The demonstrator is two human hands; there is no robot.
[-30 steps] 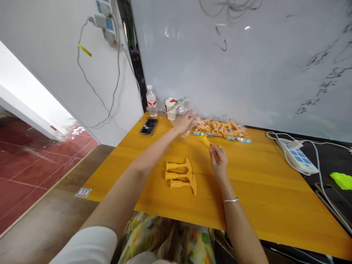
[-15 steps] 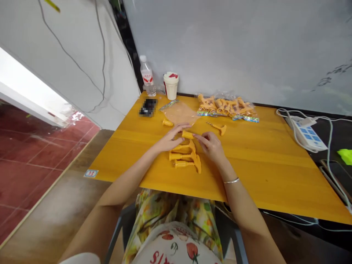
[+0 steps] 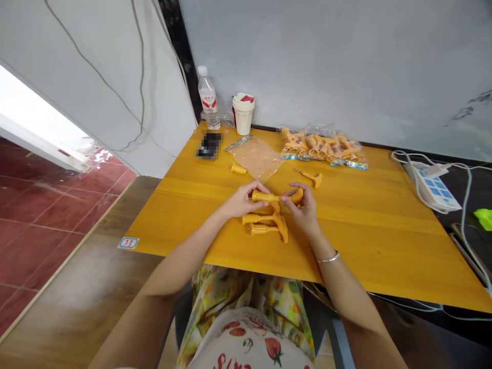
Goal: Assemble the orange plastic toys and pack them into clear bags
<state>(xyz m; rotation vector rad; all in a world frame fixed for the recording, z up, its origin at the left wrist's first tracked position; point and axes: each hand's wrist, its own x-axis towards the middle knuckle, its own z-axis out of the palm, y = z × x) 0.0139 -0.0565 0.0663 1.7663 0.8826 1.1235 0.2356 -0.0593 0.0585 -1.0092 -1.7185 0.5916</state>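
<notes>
The ribbed barrel of a yellow T-handled tool point(image 3: 264, 196) is pinched between the thumb and fingers of the left hand point(image 3: 239, 201), at the centre of the frame. The tool's handle end is gripped by the bent fingers of the right hand point(image 3: 305, 207), with thumb and forefinger closed at the shaft; how the remaining right fingers are placed cannot be told. The tool is held roughly level, its handle toward the right of the frame. Just below it, similar yellow tools point(image 3: 263, 229) are laid side by side, the uppermost partly hidden. Above the right hand a yellow spiral-shafted piece point(image 3: 308, 177) is seen lying alone, and to the upper left of the hands a loose yellow sleeve point(image 3: 239, 168) is placed beside a flat clear bag point(image 3: 258, 158). A silver bracelet point(image 3: 329, 257) is worn on the right wrist.

Farther up, yellow pieces are packed in clear bags point(image 3: 324, 147) edged with colourful strips, on which no words can be read. At upper left, red characters are printed on the label of a water bottle point(image 3: 209, 102), too small to be made out. "33" is shown on a blue-edged sticker point(image 3: 128, 243) at the table's left corner. Red lettering on the shirt point(image 3: 246, 341) is cut off by the bottom edge. Dark handwriting is left on the whiteboard point(image 3: 326, 61) at upper right, illegible.
</notes>
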